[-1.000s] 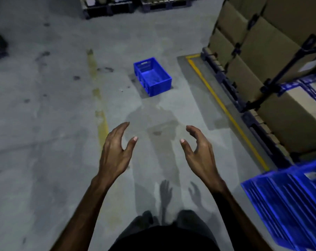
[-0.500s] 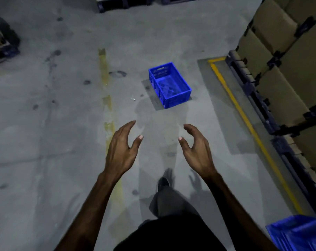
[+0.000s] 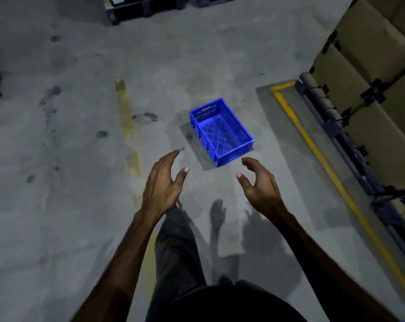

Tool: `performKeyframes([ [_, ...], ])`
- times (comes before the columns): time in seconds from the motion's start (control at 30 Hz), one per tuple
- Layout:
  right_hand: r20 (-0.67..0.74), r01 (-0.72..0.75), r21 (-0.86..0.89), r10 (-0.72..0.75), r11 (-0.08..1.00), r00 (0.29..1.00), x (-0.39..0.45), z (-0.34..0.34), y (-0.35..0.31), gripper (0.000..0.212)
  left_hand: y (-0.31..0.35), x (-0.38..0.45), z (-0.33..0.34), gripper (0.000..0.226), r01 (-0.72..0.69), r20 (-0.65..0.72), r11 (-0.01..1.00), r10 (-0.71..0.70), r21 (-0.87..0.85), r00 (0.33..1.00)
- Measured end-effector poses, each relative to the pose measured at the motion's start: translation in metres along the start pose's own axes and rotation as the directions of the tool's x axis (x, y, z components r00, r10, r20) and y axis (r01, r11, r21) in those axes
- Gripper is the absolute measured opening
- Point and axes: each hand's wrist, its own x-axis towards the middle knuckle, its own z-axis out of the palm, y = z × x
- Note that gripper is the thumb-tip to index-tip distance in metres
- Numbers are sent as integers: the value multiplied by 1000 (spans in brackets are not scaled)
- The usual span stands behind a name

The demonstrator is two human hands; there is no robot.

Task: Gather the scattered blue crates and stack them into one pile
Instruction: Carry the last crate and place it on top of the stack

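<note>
Concrete floor (image 3: 80, 205), stained, with a worn yellow stripe (image 3: 125, 112) at left and a brighter yellow line (image 3: 313, 145) bordering the pallets at right. Stacked cardboard boxes (image 3: 368, 56) stand on dark blue pallets (image 3: 336, 133) along the right edge; a misjudged swing with a load could, by this view, clip them.

Blue crate (image 3: 221, 131): upright on the floor, open side up, nothing visible inside, set askew to the person's line of approach, between the stripe and the yellow line. No other crate shows, so the pile lies out of view.

Left hand (image 3: 162, 184) and right hand (image 3: 262, 187): both raised ahead of the body, fingers spread and loosely curved, palms facing each other, holding nothing; both are short of the crate and apart from it.

Risks, as judged: because the crate sits at an angle, the hands may meet its corners rather than its handle slots, giving an uneven hold and a tilt on lifting. Dim light could hide floor stains or debris underfoot.
</note>
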Motion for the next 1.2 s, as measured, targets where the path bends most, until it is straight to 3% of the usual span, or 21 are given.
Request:
performKeyframes([
  [0.2,-94,-139,-3,138,990,986,123,55,11,45,-57,188,4,58,-42,191,999,35,31,981],
  [0.43,-180,-355,17,352,935,918,240,104,41,47,-105,389,30,59,-160,431,971,69,178,900],
  [0.7,-209,-544,170,569,822,795,359,185,157,43,-181,559,154,60,-179,538,958,32,223,842],
  [0.9,-194,-691,205,721,693,665,436,275,310,42,-288,671,302,57,2,525,970,-133,242,841],
  [1.03,-92,-800,340,864,495,495,463,344,411,53,-360,717,401,66,226,475,957,-288,185,831],
  [1.1,-41,-806,378,878,455,476,470,378,455,68,-392,730,447,77,330,470,937,-344,115,813],
  [1.2,-84,-776,405,865,483,495,478,421,507,95,-450,750,511,84,438,432,898,-410,38,803],
])
